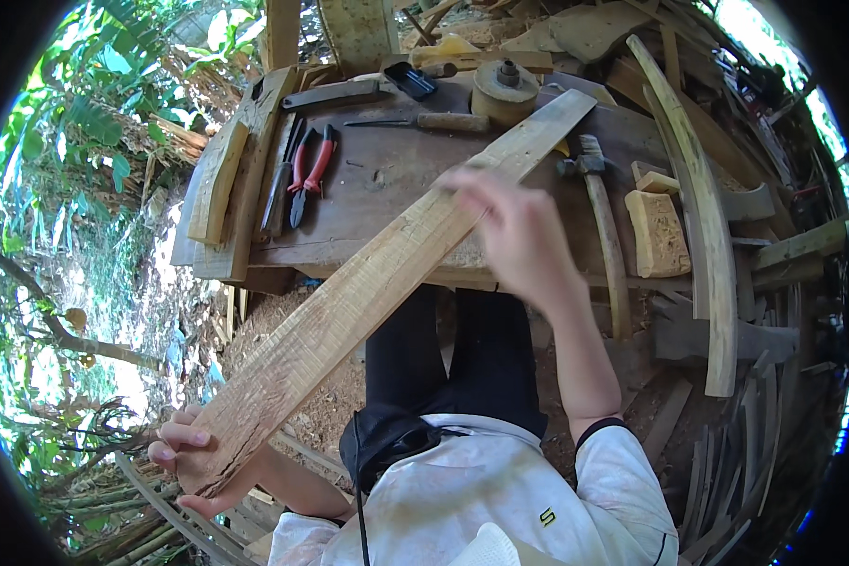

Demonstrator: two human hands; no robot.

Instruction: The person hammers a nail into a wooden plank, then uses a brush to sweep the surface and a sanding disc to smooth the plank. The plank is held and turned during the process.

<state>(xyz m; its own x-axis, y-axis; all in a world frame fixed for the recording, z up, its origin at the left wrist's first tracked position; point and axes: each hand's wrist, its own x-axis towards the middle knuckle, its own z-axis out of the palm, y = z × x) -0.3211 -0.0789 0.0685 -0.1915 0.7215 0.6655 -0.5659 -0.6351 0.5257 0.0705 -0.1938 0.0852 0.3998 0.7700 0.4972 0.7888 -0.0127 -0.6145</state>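
Observation:
A long, rough-sawn wooden board (349, 302) slants across the view, its far end lying over the workbench. My left hand (198, 457) grips its near lower end, fingers at one edge and thumb underneath. My right hand (514, 226) is over the board's upper half, fingers at its surface. Motion blurs that hand, so I cannot make out whether it holds anything. Right of the board lies a hammer (605, 236) with a long wooden handle. Red-handled pliers (311, 174) rest on the left of the bench.
The wooden workbench (377, 217) also carries a wooden-handled pointed tool (453, 122), a round wooden block (504, 91) and a black tray (411, 81). A wood block (657, 234) and a long curved pole (703, 208) are at the right. Plants grow at the left.

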